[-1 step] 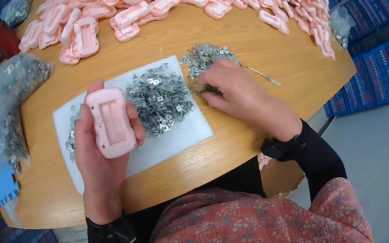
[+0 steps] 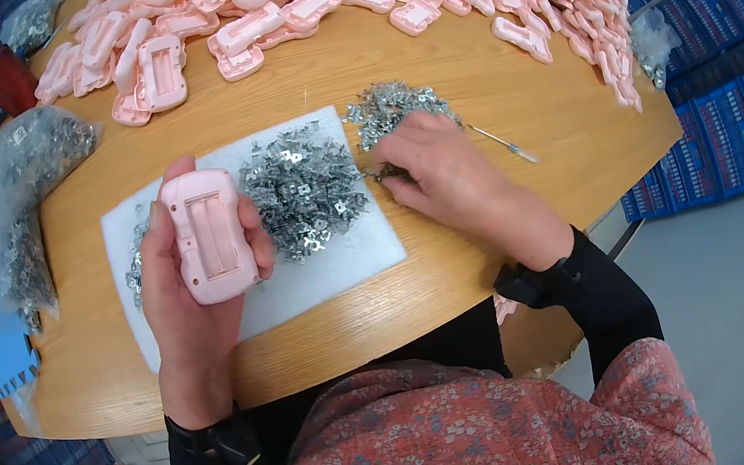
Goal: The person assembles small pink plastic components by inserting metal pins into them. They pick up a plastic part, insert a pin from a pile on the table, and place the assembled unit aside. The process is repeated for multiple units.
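Note:
A pink plastic casing (image 2: 217,236) with an open battery compartment lies in my left hand (image 2: 175,300), its fingers and thumb wrapped round the sides. The compartment faces up, and no metal shows inside it. Beside it, on a white foam sheet (image 2: 357,263), is a heap of small metal contact pieces (image 2: 303,190). Thumb and fingers of my right hand (image 2: 434,165) are pinched together just right of that heap. A small metal piece shows at their tips; its exact shape is partly hidden. A second metal pile (image 2: 396,106) sits on the wood just beyond this hand.
Many pink casings (image 2: 245,28) are heaped along the table's far side. Clear bags of metal parts (image 2: 43,152) stand at the left, near a red container (image 2: 8,83). A thin rod-like tool (image 2: 503,144) lies right of my right hand. Blue racks (image 2: 723,132) stand beyond the right edge.
My right hand has shifted very slightly to the left, still pinched. My left hand keeps hold of the casing, almost unmoved.

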`<state>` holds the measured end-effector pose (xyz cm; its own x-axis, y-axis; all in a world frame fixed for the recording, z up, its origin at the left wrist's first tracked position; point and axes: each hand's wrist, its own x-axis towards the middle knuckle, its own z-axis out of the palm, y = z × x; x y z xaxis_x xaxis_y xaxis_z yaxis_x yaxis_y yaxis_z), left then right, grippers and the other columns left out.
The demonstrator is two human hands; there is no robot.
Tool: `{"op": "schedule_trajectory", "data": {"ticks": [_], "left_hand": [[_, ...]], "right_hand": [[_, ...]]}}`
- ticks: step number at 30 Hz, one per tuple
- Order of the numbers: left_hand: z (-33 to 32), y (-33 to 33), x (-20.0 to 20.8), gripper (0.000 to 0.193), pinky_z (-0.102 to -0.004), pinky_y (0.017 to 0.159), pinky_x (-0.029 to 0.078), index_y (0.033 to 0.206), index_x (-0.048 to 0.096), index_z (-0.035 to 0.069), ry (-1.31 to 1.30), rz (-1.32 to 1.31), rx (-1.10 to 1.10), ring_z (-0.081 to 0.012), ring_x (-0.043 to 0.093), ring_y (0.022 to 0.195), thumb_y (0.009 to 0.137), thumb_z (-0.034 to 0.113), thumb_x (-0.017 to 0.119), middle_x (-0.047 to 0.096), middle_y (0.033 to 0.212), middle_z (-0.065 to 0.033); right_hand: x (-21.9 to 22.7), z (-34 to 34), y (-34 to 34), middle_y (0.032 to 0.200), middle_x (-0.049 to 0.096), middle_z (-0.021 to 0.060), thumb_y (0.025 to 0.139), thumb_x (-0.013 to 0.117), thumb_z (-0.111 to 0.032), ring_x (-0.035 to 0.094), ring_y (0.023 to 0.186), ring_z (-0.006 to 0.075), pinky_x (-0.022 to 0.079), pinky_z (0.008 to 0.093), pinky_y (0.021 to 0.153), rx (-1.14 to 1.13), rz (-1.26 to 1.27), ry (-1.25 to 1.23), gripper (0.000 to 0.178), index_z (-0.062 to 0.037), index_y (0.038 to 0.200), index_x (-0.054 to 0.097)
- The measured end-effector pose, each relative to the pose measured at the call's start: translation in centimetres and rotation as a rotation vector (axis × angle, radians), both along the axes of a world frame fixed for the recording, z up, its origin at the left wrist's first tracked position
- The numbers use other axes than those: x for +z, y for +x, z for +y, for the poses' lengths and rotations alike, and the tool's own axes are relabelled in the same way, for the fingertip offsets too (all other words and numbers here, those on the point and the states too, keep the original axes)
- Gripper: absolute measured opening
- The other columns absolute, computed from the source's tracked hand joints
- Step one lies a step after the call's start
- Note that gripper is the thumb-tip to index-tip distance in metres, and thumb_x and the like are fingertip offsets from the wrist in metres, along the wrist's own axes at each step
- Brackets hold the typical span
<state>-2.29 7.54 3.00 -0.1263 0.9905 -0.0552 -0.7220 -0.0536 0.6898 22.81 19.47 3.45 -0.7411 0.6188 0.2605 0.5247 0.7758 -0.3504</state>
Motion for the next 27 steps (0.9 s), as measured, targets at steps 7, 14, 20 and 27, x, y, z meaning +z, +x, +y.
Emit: {"op": "schedule_trajectory", "data": {"ticks": [7,14,20,27], "left_hand": [[0.0,-0.1,0.0,0.047,-0.035,0.059,0.05,0.143,0.04,0.015,-0.002,-0.01,0.03,-0.0248,0.062,0.07,0.106,0.041,0.027,0.062,0.096,-0.0161],[-0.5,0.7,0.4,0.047,-0.0353,0.065,0.054,0.145,0.037,0.013,-0.031,0.013,-0.124,-0.0247,0.065,0.078,0.102,0.03,0.046,0.061,0.099,-0.0147],[-0.5,2.5,2.0,0.057,-0.0369,0.074,0.058,0.145,0.039,0.008,-0.215,0.125,-0.394,-0.0208,0.067,0.087,0.093,0.014,0.063,0.064,0.102,-0.0115],[0.3,7.3,2.3,0.051,-0.0353,0.077,0.058,0.142,0.04,0.008,-0.328,0.011,-0.561,-0.0199,0.066,0.088,0.096,0.012,0.061,0.064,0.099,-0.0093]], "right_hand": [[-0.2,-0.1,0.2,0.085,0.062,0.007,0.078,0.066,-0.002,0.057,0.092,0.0284,0.043,0.04,0.083,-0.018,-0.017,0.002,0.015,-0.0088,0.091,0.063],[0.4,0.1,1.6,0.077,0.06,0.0084,0.078,0.069,-0.001,0.059,0.078,0.0275,0.047,0.038,0.072,-0.098,0.18,-0.176,0.012,-0.0054,0.085,0.06],[1.5,-1.6,2.8,0.077,0.059,0.004,0.083,0.071,-0.005,0.06,0.074,0.0153,0.048,0.0288,0.068,-0.214,0.331,-0.474,0.013,-0.0037,0.087,0.059],[2.9,-4.6,3.5,0.084,0.063,0.0033,0.082,0.073,-0.005,0.063,0.079,0.0139,0.05,0.0275,0.073,0.008,0.521,-0.525,0.015,-0.0031,0.089,0.06]]}}
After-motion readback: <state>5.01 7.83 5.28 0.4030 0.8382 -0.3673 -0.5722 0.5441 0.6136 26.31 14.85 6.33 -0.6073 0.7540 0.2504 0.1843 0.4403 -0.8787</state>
